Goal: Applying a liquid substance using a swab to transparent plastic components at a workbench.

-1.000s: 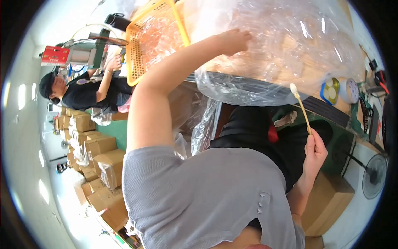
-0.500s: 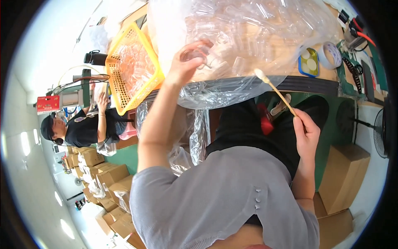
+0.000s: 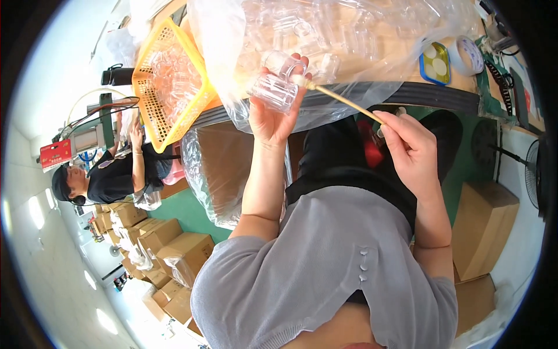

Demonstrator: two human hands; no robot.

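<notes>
A big clear plastic bag of transparent jars (image 3: 349, 35) covers the worktop (image 3: 442, 96) across the frame's top. Upper centre, the left hand (image 3: 273, 110) has its fingers wrapped around a small clear plastic jar (image 3: 272, 91); it looks light, rigid, slippery, best gripped around its sides. The right hand (image 3: 410, 148) pinches a thin wooden swab stick (image 3: 340, 99), its tip at the jar.

top: grey short-sleeved, small buttons | lower: black garment | forearms bare, no gloves
</notes>
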